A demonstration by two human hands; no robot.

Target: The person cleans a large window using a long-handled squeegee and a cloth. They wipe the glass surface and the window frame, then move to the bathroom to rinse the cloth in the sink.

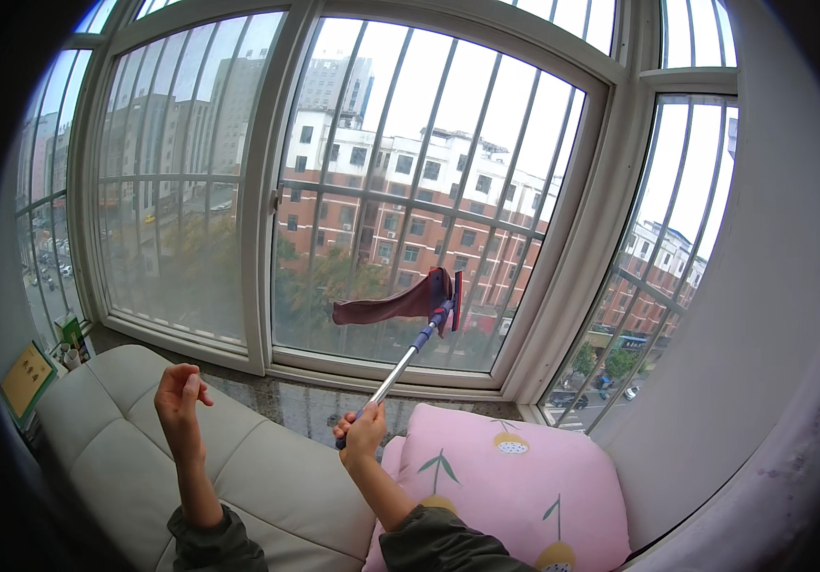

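Note:
My right hand [363, 432] grips the dark blue lower end of a telescopic window squeegee, whose silver metal pole [397, 373] slants up to the right. Its blue-and-red head [458, 302] is in front of the middle window pane [381, 243]; whether it touches the glass I cannot tell. From the head a maroon cloth pad [392, 306] trails out to the left. My left hand [181, 400] is raised over the grey sofa back, holding nothing, its fingers loosely bent.
A grey padded sofa back [260, 479] and a pink cushion [524, 486] lie below the dark stone sill [288, 404]. Window frames [258, 214] surround the panes, with metal bars outside. A yellow-fronted booklet [27, 379] and a green box [69, 330] stand at the far left. A white wall [760, 286] rises at right.

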